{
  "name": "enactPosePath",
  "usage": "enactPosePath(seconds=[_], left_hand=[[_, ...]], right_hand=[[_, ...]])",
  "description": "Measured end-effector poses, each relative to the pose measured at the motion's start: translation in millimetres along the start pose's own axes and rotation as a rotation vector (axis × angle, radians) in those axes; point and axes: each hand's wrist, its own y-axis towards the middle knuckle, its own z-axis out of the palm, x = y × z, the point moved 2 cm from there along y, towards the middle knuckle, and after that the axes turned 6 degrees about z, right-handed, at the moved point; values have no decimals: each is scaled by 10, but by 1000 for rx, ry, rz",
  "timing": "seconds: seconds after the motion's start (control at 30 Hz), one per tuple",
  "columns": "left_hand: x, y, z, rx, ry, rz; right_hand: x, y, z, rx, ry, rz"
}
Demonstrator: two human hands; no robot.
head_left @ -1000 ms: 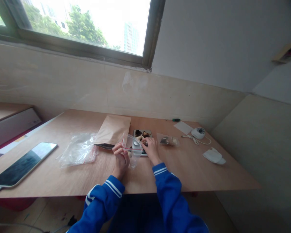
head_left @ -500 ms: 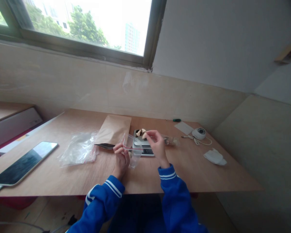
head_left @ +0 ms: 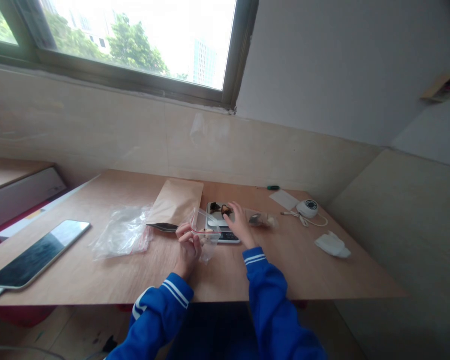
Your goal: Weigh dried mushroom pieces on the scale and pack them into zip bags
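My left hand has its fingers closed on the rim of a clear zip bag with a red seal line. A few pale pieces show inside the bag, which stands in front of a digital kitchen scale. On the scale's plate lie dark dried pieces, perhaps dried mushrooms. My right hand is over the right side of the plate, thumb and fingers apart around another dark piece. I cannot tell whether the fingertips touch that piece.
Behind the bag lies a brown paper pouch; left of it, a pile of clear bags and a phone. To the right are a filled clear bag, a white dome camera, crumpled white tissue and a green-handled tool.
The pale pieces that my right hand held above the bag now show inside it. My right hand has opened and moved over the scale, where the dark pieces show.
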Motion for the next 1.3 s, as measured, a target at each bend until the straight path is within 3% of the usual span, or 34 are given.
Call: enactPosePath(seconds=[0.13, 0.33, 0.5, 0.63, 0.73, 0.9, 1.1, 1.3], left_hand=[[-24, 30, -11, 18, -7, 49], [-19, 31, -18, 16, 12, 62], [-3, 7, -5, 15, -8, 35], [5, -18, 3, 24, 8, 7], [10, -33, 2, -2, 8, -17], [23, -53, 4, -20, 27, -42], [37, -70, 1, -15, -24, -103], [29, -83, -6, -6, -6, -104]], right_hand=[[-172, 109, 177, 109, -183, 44], [-92, 122, 158, 54, -189, 110], [296, 54, -96, -29, 261, 102], [735, 48, -340, 139, 331, -40], [821, 70, -369, 240, 381, -60], [429, 147, -33, 121, 260, 25], [148, 241, 460, 217, -121, -8], [202, 271, 476, 164, -307, 6]])
